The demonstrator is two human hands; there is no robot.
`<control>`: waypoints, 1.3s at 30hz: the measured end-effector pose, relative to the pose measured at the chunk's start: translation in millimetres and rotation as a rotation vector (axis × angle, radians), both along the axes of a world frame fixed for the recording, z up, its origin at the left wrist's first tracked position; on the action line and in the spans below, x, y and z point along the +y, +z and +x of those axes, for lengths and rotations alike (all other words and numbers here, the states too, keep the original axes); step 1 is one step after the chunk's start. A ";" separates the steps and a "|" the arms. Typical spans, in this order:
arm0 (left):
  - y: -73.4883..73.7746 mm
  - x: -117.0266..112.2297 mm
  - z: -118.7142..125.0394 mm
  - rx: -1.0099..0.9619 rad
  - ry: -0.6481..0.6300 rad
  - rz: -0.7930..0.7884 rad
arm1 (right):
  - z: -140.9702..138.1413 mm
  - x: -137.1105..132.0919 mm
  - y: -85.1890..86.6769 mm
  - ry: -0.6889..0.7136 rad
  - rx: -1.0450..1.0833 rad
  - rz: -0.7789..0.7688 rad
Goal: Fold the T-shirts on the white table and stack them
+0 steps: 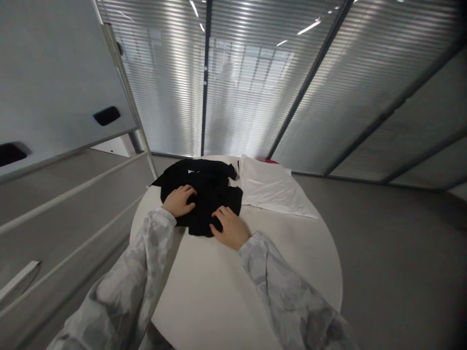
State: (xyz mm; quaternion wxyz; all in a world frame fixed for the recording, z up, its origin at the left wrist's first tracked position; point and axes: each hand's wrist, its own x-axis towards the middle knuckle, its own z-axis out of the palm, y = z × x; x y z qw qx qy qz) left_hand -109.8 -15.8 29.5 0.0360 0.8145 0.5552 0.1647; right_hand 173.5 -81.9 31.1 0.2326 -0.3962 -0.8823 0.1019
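Note:
A crumpled black garment [206, 187] lies on a round white table [255, 272], toward its far left side. My left hand [178, 201] rests on the garment's left part with fingers curled into the cloth. My right hand [229, 227] lies flat on the garment's near edge, fingers stretched out. Both arms wear pale grey patterned sleeves.
A folded white cloth [272, 187] lies on the table right of the black garment, with something red [268, 160] just behind it. A whiteboard on a metal stand [62, 82] rises at the left. Glass walls with blinds [255, 82] stand behind. Grey floor surrounds the table.

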 end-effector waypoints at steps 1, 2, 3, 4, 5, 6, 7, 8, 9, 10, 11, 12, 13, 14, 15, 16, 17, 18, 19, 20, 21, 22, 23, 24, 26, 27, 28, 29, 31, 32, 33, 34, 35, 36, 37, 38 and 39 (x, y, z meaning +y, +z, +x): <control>2.9 -1.6 1.4 -0.005 -0.022 0.002 | 1.1 -0.8 1.7 0.033 0.031 -0.012; 5.6 -3.2 2.7 -0.013 -0.045 0.000 | 3.1 -0.4 3.6 0.064 0.062 -0.026; 7.9 -4.7 3.8 -0.023 -0.065 -0.009 | 6.2 1.5 5.9 0.088 0.092 -0.034; 9.6 -6.0 4.8 -0.033 -0.073 -0.019 | 10.9 5.2 8.8 0.092 0.124 -0.027; 10.7 -7.2 5.8 -0.039 -0.065 -0.028 | 17.5 10.8 12.1 0.067 0.152 -0.001; 11.2 -8.1 6.7 -0.039 -0.044 -0.036 | 26.1 18.3 15.6 0.012 0.170 0.040; 11.2 -8.6 7.5 -0.033 -0.014 -0.042 | 36.8 27.3 18.9 -0.068 0.177 0.089; 10.7 -8.9 8.2 -0.020 0.023 -0.046 | 49.2 37.1 21.5 -0.168 0.167 0.133; 10.0 -9.0 8.9 -0.004 0.058 -0.047 | 62.8 47.0 23.0 -0.258 0.139 0.158; 9.1 -8.8 9.6 0.012 0.091 -0.044 | 77.0 56.4 23.1 -0.330 0.103 0.165; 8.3 -8.6 10.2 0.025 0.121 -0.039 | 90.8 64.8 21.7 -0.382 0.063 0.164; 7.7 -8.3 10.8 0.033 0.146 -0.029 | 103.6 71.7 19.1 -0.418 0.027 0.159; 7.3 -8.2 11.4 0.034 0.166 -0.013 | 114.8 77.2 15.4 -0.438 0.002 0.155; 7.2 -8.1 12.0 0.029 0.178 0.006 | 124.0 81.4 11.4 -0.450 -0.008 0.151; 7.3 -8.3 12.6 0.019 0.183 0.027 | 131.0 84.4 7.5 -0.460 -0.005 0.146; 7.7 -8.7 13.3 0.007 0.184 0.048 | 135.8 86.4 4.5 -0.477 0.012 0.141; 8.1 -9.3 13.8 -0.009 0.182 0.071 | 138.6 87.6 2.8 -0.502 0.039 0.140; 8.7 -10.1 14.4 -0.027 0.182 0.093 | 139.6 87.9 2.8 -0.530 0.071 0.142; 9.4 -10.9 15.0 -0.048 0.181 0.113 | 139.1 87.3 4.8 -0.555 0.105 0.149; 10.2 -11.9 15.7 -0.074 0.177 0.132 | 137.1 85.4 8.8 -0.572 0.142 0.165; 11.2 -12.8 16.5 -0.106 0.167 0.150 | 133.8 82.0 14.6 -0.576 0.182 0.187; 12.2 -13.9 17.7 -0.144 0.143 0.165 | 129.1 77.0 22.1 -0.561 0.223 0.210; 13.5 -15.0 19.3 -0.187 0.100 0.175 | 122.8 70.1 30.9 -0.524 0.263 0.224; 14.9 -16.2 21.6 -0.235 0.038 0.180 | 115.1 61.7 40.5 -0.469 0.299 0.226; 18.0 -19.1 28.3 -0.341 -0.121 0.172 | 95.1 41.5 60.4 -0.297 0.354 0.167; 19.6 -20.9 32.9 -0.397 -0.202 0.167 | 83.4 31.0 69.7 -0.197 0.376 0.112; 21.1 -22.7 38.2 -0.454 -0.272 0.168 | 71.3 21.1 78.1 -0.127 0.411 0.049; 22.4 -24.7 43.9 -0.508 -0.331 0.178 | 59.3 12.5 85.2 -0.077 0.458 -0.013; 23.8 -28.3 55.6 -0.587 -0.413 0.211 | 38.5 0.8 95.4 -0.006 0.540 -0.139; 23.9 -29.8 60.9 -0.607 -0.443 0.222 | 30.9 -1.9 98.5 0.020 0.579 -0.190; 23.6 -31.0 65.4 -0.616 -0.465 0.220 | 25.8 -2.5 100.3 0.039 0.615 -0.229; 23.1 -32.0 68.9 -0.620 -0.475 0.198 | 23.3 -1.4 101.2 0.046 0.650 -0.251; 22.9 -32.8 71.5 -0.630 -0.468 0.159 | 23.5 1.2 101.2 0.036 0.685 -0.252; 23.2 -33.4 72.9 -0.654 -0.442 0.111 | 26.1 4.7 100.4 0.010 0.716 -0.237; 24.4 -34.1 73.4 -0.700 -0.393 0.069 | 30.8 8.8 98.9 -0.024 0.733 -0.213; 26.6 -34.7 73.0 -0.765 -0.324 0.042 | 36.9 12.9 96.5 -0.058 0.728 -0.184; 30.0 -35.4 71.8 -0.837 -0.241 0.032 | 44.0 16.5 92.9 -0.085 0.691 -0.153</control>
